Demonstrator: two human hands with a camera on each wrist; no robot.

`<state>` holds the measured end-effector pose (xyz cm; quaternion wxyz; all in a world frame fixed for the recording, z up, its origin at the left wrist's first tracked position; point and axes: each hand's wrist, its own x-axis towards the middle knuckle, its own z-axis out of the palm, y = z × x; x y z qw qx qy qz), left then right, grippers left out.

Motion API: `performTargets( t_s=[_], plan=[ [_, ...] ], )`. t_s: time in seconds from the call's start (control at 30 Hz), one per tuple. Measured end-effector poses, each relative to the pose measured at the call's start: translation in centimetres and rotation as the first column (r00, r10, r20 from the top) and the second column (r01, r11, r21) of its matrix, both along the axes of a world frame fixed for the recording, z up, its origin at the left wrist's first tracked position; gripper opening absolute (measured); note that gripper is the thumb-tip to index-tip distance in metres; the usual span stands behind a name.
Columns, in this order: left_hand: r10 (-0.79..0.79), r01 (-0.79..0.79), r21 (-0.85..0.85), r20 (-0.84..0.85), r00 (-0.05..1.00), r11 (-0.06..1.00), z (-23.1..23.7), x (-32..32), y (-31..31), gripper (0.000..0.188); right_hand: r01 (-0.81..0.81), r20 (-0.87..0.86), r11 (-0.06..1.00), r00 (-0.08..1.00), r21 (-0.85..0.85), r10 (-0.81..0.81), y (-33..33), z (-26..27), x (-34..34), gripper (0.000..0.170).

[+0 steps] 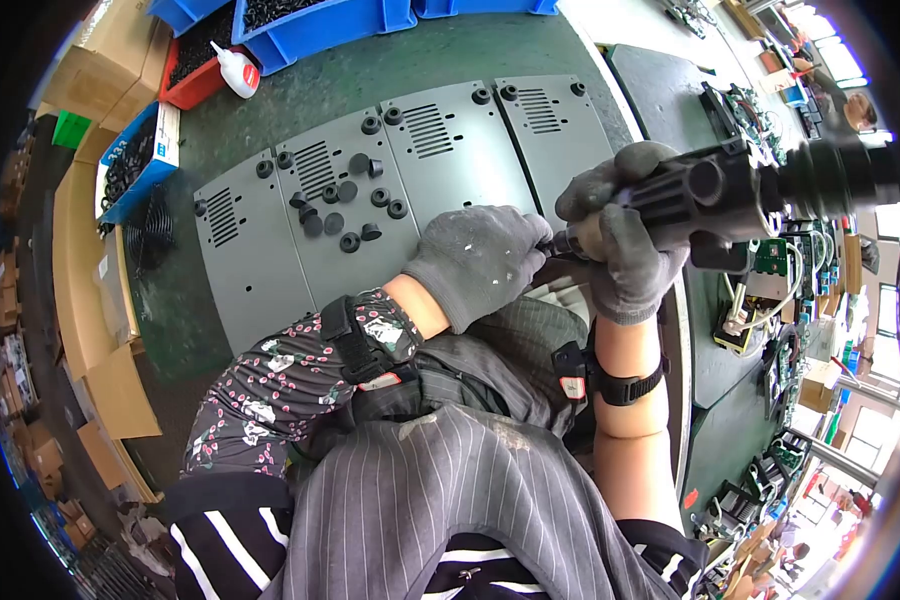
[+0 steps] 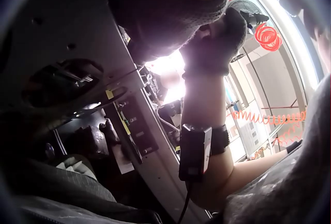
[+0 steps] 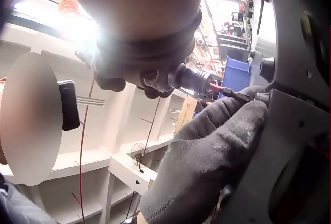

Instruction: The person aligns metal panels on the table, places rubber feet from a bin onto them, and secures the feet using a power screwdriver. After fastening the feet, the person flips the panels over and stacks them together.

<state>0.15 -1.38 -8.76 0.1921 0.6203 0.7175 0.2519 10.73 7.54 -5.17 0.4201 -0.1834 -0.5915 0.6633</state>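
My gloved right hand (image 1: pixel 625 235) grips a black power screwdriver (image 1: pixel 705 195), its bit pointing left toward the other hand. The gloved left hand (image 1: pixel 480 260) has its fingertips at the bit tip. Up close in the right wrist view, the left fingers (image 3: pixel 243 123) pinch around a small rubber foot (image 3: pixel 262 98) at a panel's edge, the bit (image 3: pixel 232 94) lined up with it. Grey slotted metal panels (image 1: pixel 450 180) lie side by side under the hands, with black feet at their far corners. Loose rubber feet (image 1: pixel 350 242) and discs are scattered on the panels at left.
Blue bins (image 1: pixel 320 35) of small black parts stand at the back, beside a red bin (image 1: pixel 198 75) and a white squeeze bottle (image 1: pixel 236 70). Another blue-edged box (image 1: pixel 140 165) sits left near cardboard (image 1: pixel 100 250). Circuit boards (image 1: pixel 770 258) line the right side; another person is farther off.
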Motion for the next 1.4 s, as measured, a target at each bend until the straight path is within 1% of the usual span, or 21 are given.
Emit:
performTargets(
  t_s=[0.07,0.2,0.3,0.37,0.47,0.5,0.53,0.57,0.6,0.67,0.73,0.8,0.87,0.93,1.0,1.1,1.17,1.2,1.27,1.33,1.4],
  plan=[
    [-0.008,0.008,-0.005,-0.012,1.0,1.0,0.1,0.0,0.2,0.024,-0.02,0.043,1.0,0.999,-0.01,0.02,0.3,-0.1,-0.3,0.043],
    [0.028,-0.028,-0.007,-0.01,1.0,1.0,0.2,0.1,-0.1,0.022,-0.058,-0.038,0.998,0.998,-0.022,0.057,0.6,-0.6,-0.4,0.04],
    [0.019,-0.019,-0.019,-0.002,1.0,1.0,0.2,0.1,0.1,0.023,-0.069,-0.039,0.994,0.997,-0.083,0.065,0.6,-0.2,-0.6,0.041],
    [0.013,-0.013,-0.037,-0.008,1.0,0.999,-0.1,-0.2,0.3,0.022,-0.064,-0.002,0.996,0.998,-0.057,0.064,0.7,0.4,-0.6,0.042],
    [-0.019,0.014,0.052,0.091,0.996,0.999,0.5,-1.5,0.7,0.025,-0.068,0.04,0.998,0.997,-0.01,0.069,0.8,1.1,0.0,0.045],
    [0.144,-0.111,-0.096,0.501,0.853,0.989,1.2,-2.2,0.6,0.027,-0.035,-0.118,0.999,0.992,0.004,0.035,0.5,1.6,0.0,0.045],
    [0.321,-0.157,-0.282,0.781,0.535,0.947,1.9,-3.0,0.5,0.03,0.0,-0.277,1.0,0.961,0.011,0.003,0.2,2.1,0.0,0.045],
    [0.221,-0.193,-0.221,0.975,-0.018,0.956,1.5,-3.7,0.6,0.031,0.05,-0.292,0.998,0.955,0.023,-0.042,0.2,2.6,0.5,0.045],
    [0.217,-0.237,-0.273,0.947,-0.236,0.932,2.1,-4.0,-0.2,0.027,0.034,-0.332,0.999,0.943,0.035,-0.02,-0.1,3.1,0.7,0.047],
    [0.252,-0.176,-0.339,0.887,-0.386,0.924,2.8,-4.6,-1.1,0.028,0.039,-0.396,0.997,0.916,-0.067,-0.063,-1.0,3.6,0.9,0.049],
    [0.225,-0.05,-0.272,0.874,-0.43,0.961,2.3,-4.8,-2.2,0.025,-0.076,-0.455,0.996,0.889,-0.041,0.049,-0.7,2.7,1.0,0.051],
    [0.246,-0.025,-0.271,0.907,-0.342,0.962,2.1,-4.4,-3.2,0.026,-0.172,-0.524,0.974,0.849,-0.15,0.069,-1.1,2.5,0.6,0.043],
    [0.251,-0.038,-0.272,0.926,-0.281,0.962,1.5,-4.0,-3.5,0.025,-0.036,-0.466,0.981,0.883,-0.188,-0.057,-1.9,2.9,-0.4,0.047],
    [0.29,-0.125,-0.306,0.948,-0.127,0.944,1.8,-3.7,-3.8,0.025,-0.052,-0.46,0.972,0.886,-0.23,-0.061,-1.9,2.5,-0.6,0.048],
    [0.242,-0.123,-0.255,0.964,-0.109,0.959,1.1,-4.0,-4.2,0.026,-0.073,-0.474,0.973,0.879,-0.219,-0.041,-2.2,2.7,-0.8,0.044],
    [0.258,-0.102,-0.271,0.958,-0.126,0.957,1.3,-3.9,-4.8,0.026,-0.084,-0.497,0.978,0.868,-0.19,-0.022,-2.5,3.1,-1.0,0.04],
    [0.251,-0.064,-0.281,0.923,-0.293,0.958,1.1,-3.6,-5.1,0.026,-0.066,-0.531,0.984,0.847,-0.166,-0.032,-2.8,3.6,-1.4,0.039],
    [0.256,-0.068,-0.286,0.923,-0.286,0.956,1.0,-3.4,-5.2,0.026,-0.043,-0.563,0.99,0.826,-0.136,-0.041,-3.1,3.8,-1.6,0.038],
    [0.222,-0.027,-0.25,0.903,-0.367,0.968,0.7,-3.1,-5.3,0.026,-0.038,-0.573,0.992,0.818,-0.123,-0.04,-3.3,3.7,-1.8,0.039],
    [0.207,-0.024,-0.233,0.903,-0.377,0.972,0.8,-2.8,-5.3,0.027,0.033,-0.579,0.989,0.807,-0.145,-0.112,-3.8,3.8,-2.1,0.04],
    [0.188,-0.017,-0.216,0.884,-0.428,0.976,1.3,-2.5,-5.2,0.027,-0.003,-0.593,0.988,0.8,-0.156,-0.091,-3.8,3.3,-2.1,0.041]
  ],
)
